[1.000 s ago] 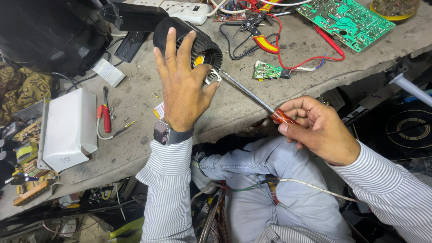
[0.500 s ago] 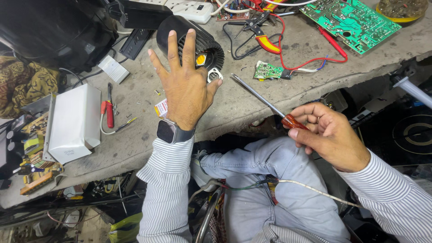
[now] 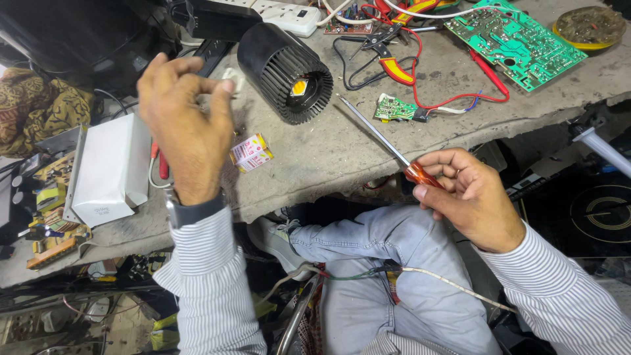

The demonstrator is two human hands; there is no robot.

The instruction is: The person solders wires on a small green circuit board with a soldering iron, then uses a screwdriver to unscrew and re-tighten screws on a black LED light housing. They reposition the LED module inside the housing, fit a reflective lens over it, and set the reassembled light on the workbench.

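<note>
**Spotlight on the bench: screwdriver work, stock count**

Spotlight (image 3: 286, 71): one, black, finned round body, lying on its side on the grey workbench (image 3: 328, 158), open face with the yellow chip turned toward me. It sits between my two hands, touched by neither.

Left hand (image 3: 186, 128): raised above the bench left of the lamp, fingers curled together, thumb and forefinger tips closed as if on something small. I cannot tell what, if anything, is pinched there.

Right hand (image 3: 470, 197): fingers pressed around the red handle of the screwdriver (image 3: 384, 141), whose long shaft slants up-left, tip just short of the lamp's rim.

Step, as I judge it: fasteners on the lamp face are being worked. The next move calls for steadying the lamp with the left hand and seating the tip squarely.

Also on the bench:
- Green circuit boards: two, one large (image 3: 516, 41), one small (image 3: 394, 108)
- Red-handled pliers (image 3: 388, 56): one
- White box (image 3: 108, 171): one
- Small pink-and-yellow packet (image 3: 251, 152): one
- White power strip (image 3: 282, 14): one
</note>
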